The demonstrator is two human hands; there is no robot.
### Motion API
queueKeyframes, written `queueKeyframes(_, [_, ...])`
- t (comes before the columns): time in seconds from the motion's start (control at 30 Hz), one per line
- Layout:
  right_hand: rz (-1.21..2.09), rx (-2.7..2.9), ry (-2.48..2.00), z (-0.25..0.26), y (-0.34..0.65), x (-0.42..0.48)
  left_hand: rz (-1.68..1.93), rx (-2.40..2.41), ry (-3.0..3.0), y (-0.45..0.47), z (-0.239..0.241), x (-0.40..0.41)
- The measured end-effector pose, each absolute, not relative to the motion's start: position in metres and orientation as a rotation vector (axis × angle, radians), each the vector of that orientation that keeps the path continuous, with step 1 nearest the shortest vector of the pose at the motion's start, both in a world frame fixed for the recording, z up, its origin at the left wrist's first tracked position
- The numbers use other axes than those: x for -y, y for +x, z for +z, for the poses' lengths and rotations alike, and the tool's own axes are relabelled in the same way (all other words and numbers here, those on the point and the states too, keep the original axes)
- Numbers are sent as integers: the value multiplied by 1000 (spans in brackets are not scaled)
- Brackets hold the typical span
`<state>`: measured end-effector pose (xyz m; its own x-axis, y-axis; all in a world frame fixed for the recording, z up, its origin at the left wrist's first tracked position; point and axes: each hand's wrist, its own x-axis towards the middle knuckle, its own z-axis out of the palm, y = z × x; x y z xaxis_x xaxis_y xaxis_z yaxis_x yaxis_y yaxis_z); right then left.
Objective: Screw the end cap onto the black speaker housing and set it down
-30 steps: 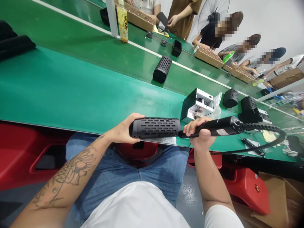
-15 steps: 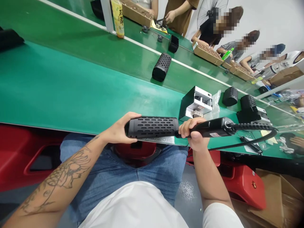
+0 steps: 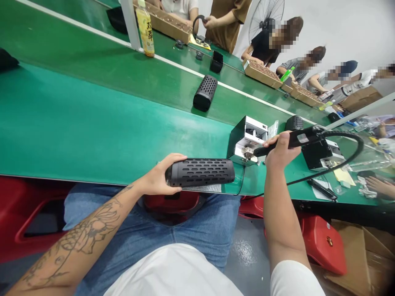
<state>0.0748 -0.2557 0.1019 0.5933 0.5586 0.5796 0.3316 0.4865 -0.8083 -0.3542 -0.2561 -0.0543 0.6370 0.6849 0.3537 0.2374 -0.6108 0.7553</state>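
Note:
My left hand (image 3: pixel 160 176) is closed around the left end of a black speaker housing (image 3: pixel 203 170) with slotted holes, which lies sideways at the table's front edge. My right hand (image 3: pixel 279 150) grips a black electric screwdriver (image 3: pixel 300 137), its cable curving away on the right. The screwdriver's tip points left, at the front of a black and silver screw feeder (image 3: pixel 243 142). Whether the tip touches a screw there is too small to tell. Under the housing, a strip of bubble wrap (image 3: pixel 210 188) shows.
Another perforated black housing (image 3: pixel 205 92) stands further back on the green table (image 3: pixel 92 131). A second feeder (image 3: pixel 317 154) and a black screwdriver (image 3: pixel 322 189) lie to the right. A drink bottle (image 3: pixel 145 31) stands by a white post (image 3: pixel 130 24). Several people work across the table.
My right hand has moved the screwdriver up and right, away from the housing's right end to the screw feeder. My left hand still holds the housing. The view has shifted slightly.

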Motion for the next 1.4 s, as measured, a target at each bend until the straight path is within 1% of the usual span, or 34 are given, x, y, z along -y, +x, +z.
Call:
queueKeyframes(0.17, [271, 925, -1134, 89, 70, 258, 830, -721, 2165, -361, -50, 256])
queueKeyframes(0.33, [324, 941, -1117, 111, 48, 291, 867, -711, 2168, -358, -59, 258])
queueKeyframes(0.43, [403, 1038, -960, 127, 18, 318, 922, -702, 2185, -352, -66, 260])
queueKeyframes(0.5, [535, 1181, -796, 133, -8, 335, 946, -692, 2177, -349, -67, 262])
queueKeyframes(0.6, [752, 1341, -575, 130, -49, 349, 955, -683, 2123, -346, -66, 263])
queueKeyframes(0.67, [824, 1360, -522, 123, -69, 351, 944, -695, 2079, -345, -65, 264])
queueKeyframes(0.87, [882, 1330, -609, 110, -92, 340, 905, -745, 2011, -341, -69, 266])
queueKeyframes(1.4, [982, 1392, -643, 108, -92, 336, 914, -756, 1947, -334, -71, 266])
